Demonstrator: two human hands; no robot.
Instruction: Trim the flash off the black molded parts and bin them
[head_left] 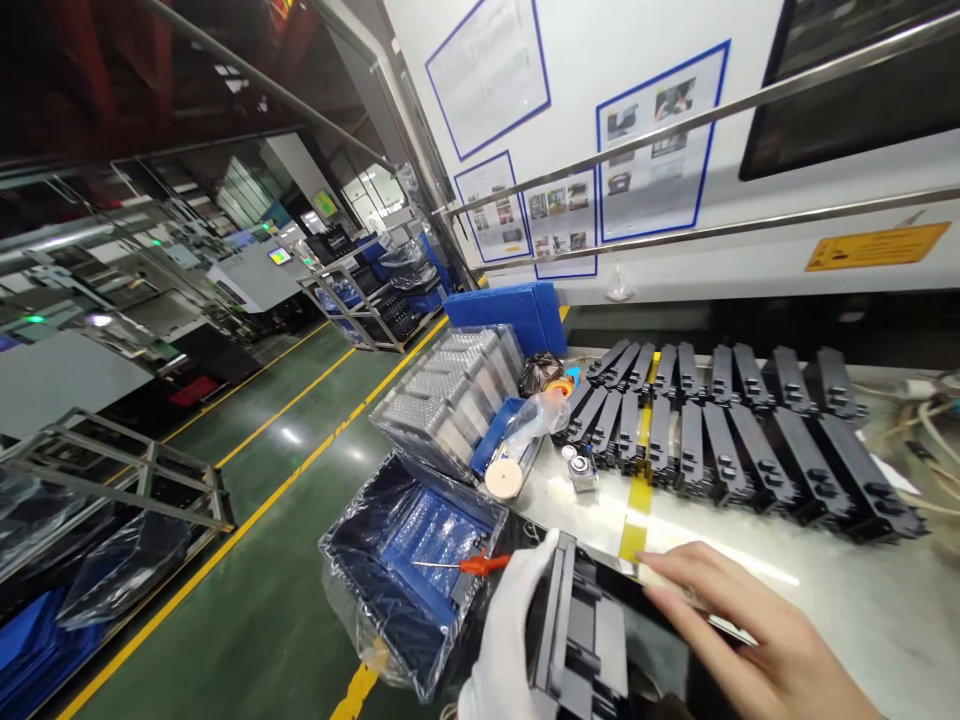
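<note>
The gloved left hand [510, 640] grips one black part [577, 640]; the bare right hand [750, 640] lies open and flat on the surface [825, 590], holding nothing.

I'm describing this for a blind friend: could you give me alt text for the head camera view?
A gloved left hand grips a black plastic part at the edge of a steel bench, while the bare right hand rests flat beside it. Rows of similar black parts lie behind on the bench, and a plastic-lined blue bin stands to the left.
</note>
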